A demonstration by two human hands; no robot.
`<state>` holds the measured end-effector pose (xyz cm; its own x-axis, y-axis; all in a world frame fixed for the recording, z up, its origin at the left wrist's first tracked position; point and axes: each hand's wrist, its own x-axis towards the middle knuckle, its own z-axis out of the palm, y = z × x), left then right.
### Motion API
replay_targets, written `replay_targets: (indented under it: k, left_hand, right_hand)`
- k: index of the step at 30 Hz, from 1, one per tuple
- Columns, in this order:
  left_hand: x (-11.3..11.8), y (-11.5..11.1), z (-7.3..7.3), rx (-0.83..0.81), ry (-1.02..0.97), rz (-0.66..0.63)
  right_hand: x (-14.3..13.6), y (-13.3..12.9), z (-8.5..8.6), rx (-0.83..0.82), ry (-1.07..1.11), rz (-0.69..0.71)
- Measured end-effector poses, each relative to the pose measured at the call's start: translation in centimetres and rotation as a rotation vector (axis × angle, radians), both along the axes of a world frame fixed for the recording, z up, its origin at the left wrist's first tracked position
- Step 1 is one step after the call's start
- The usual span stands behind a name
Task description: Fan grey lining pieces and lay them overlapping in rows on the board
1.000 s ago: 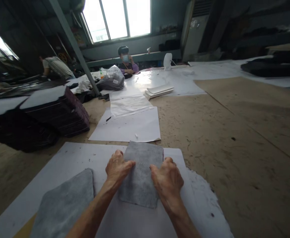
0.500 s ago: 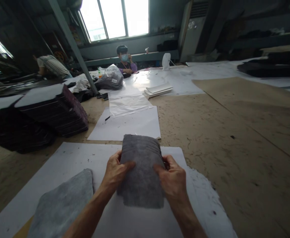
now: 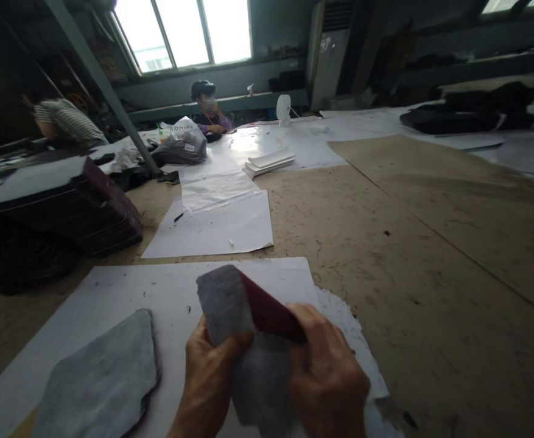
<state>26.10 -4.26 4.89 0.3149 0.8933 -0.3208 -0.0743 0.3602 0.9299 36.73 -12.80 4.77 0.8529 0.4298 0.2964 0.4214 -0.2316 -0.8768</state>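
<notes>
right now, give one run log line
left hand: holding bent grey fabric stack; right hand: gripping its maroon side; nearby: grey angular fabric piece, white paper sheet

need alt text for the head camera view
A person's left hand and right hand hold a bent grey stack, its maroon edge showing, over white paper. More grey material lies on the paper to the left.

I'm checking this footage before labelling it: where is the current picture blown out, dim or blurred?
Head view: window blown almost white, glare on the far sheet; head view: back wall dim; head view: right hand and lower part of the grey stack look softly blurred.
</notes>
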Motion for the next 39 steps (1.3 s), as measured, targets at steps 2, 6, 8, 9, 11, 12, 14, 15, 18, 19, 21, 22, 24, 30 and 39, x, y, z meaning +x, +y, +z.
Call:
replay_targets:
  k: [2, 6, 8, 9, 11, 12, 14, 15, 18, 19, 21, 22, 24, 30, 39]
  left_hand:
    - [-0.2, 0.5, 0.1, 0.041, 0.015, -0.036]
    - [-1.1, 0.5, -0.1, 0.514, 0.124, -0.151]
    - [-1.1, 0.3, -0.1, 0.527, 0.148, -0.158]
    - [-1.0, 0.3, -0.1, 0.441, 0.151, -0.149]
    - [-0.6, 0.4, 0.1, 0.157, 0.112, -0.176]
    - [-0.4, 0.5, 0.2, 0.011, 0.07, -0.207]
    - [-0.2, 0.8, 0.3, -0.18, -0.022, -0.237]
    - [-0.1, 0.9, 0.3, -0.21, -0.043, -0.235]
    - [-0.2, 1.1, 0.0, -0.127, -0.004, -0.183]
    - [-0.3, 1.1, -0.2, -0.106, 0.014, -0.174]
    - [-0.2, 1.0, -0.4, -0.15, -0.008, -0.201]
    - [-0.1, 0.9, -0.5, -0.214, -0.049, -0.236]
    - [0.1, 0.9, -0.5, -0.341, -0.133, -0.294]
    - [-0.5, 0.7, -0.6, -0.207, -0.008, -0.228]
    - [-0.5, 0.4, -0.7, -0.418, -0.122, -0.336]
  right_hand:
    - [1.2, -0.2, 0.3, -0.094, 0.324, 0.042]
    - [2.9, -0.7, 0.3, -0.086, 0.846, 0.254]
    - [2.7, -1.0, 0.1, -0.069, 0.865, 0.296]
    - [2.4, -1.2, 0.0, -0.055, 0.773, 0.26]
    - [2.1, -1.3, -0.1, -0.004, 0.461, 0.157]
    - [2.0, -1.4, -0.1, 0.016, 0.322, 0.118]
    - [2.2, -1.4, -0.2, 0.006, 0.278, 0.128]
    - [2.4, -1.3, -0.2, -0.012, 0.388, 0.177]
    - [2.7, -1.4, -0.2, -0.056, 0.783, 0.276]
    - [2.6, -1.5, -0.2, -0.066, 0.791, 0.256]
    - [2.2, -1.7, -0.4, -0.087, 0.594, 0.145]
    - [2.0, -1.9, -0.4, -0.097, 0.458, 0.075]
    - [1.8, -2.2, -0.6, -0.132, 0.341, -0.03]
    - [2.6, -3.2, -0.7, -0.026, 1.01, 0.163]
    - [1.6, -4.0, -1.0, -0.07, 0.663, 0.044]
